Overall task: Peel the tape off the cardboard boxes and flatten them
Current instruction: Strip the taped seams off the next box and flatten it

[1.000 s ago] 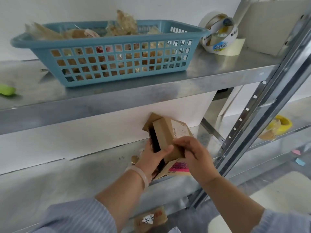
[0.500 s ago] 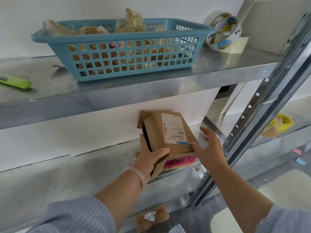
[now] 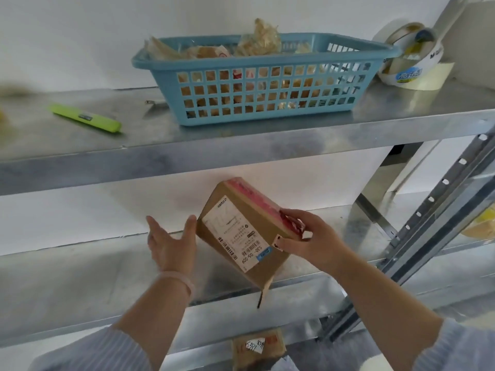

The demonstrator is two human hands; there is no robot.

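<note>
head view: basket (image 3: 267, 65) holds crumpled scraps (image 3: 263, 38); right hand (image 3: 318, 242) grips box (image 3: 241, 236).

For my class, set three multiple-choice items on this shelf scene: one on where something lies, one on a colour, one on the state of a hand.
1. Where does the green cutter lie?
A. Inside the blue basket
B. On the upper shelf, left of the basket
C. On the floor

2. What colour is the tape along the edge of the cardboard box?
A. Red-pink
B. Green
C. Black

3. How is the left hand?
A. Gripping the cutter
B. Clenched in a fist
C. Open, fingers straight, beside the box

Key:
1 B, the cutter lies flat on the metal shelf, apart from the basket.
2 A, the strip on the box's upper edge is red-pink.
3 C, only the right hand grips the box, at its taped corner.
</note>
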